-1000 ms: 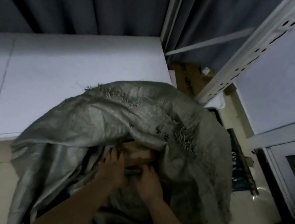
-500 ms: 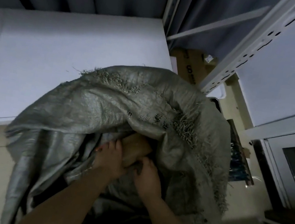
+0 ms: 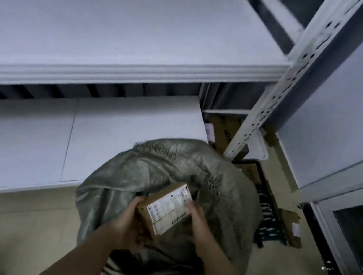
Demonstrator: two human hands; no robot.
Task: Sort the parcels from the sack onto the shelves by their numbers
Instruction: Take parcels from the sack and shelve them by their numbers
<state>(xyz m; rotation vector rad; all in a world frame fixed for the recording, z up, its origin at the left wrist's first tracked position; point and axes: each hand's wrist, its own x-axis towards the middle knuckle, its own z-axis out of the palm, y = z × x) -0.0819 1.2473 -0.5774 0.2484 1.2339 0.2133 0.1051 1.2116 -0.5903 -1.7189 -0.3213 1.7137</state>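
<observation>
Small cardboard parcel (image 3: 167,208) held above the open grey sack (image 3: 170,166), label side up. Left hand (image 3: 131,225) grips its left edge, right hand (image 3: 197,221) grips its right edge, fingers curled round. White shelves (image 3: 116,59) on far left.

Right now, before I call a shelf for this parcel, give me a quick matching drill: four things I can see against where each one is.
Things:
1. parcel
2. sack
3. upper shelf
4. perforated upright

Places:
A. on the floor in front of the lower shelf, mouth open
B. top of the view, above the lower shelf
C. held between the left hand and right hand over the sack, label up
D. right of the shelves, meeting the upper shelf's front corner

Pairs: 1-C, 2-A, 3-B, 4-D
</observation>
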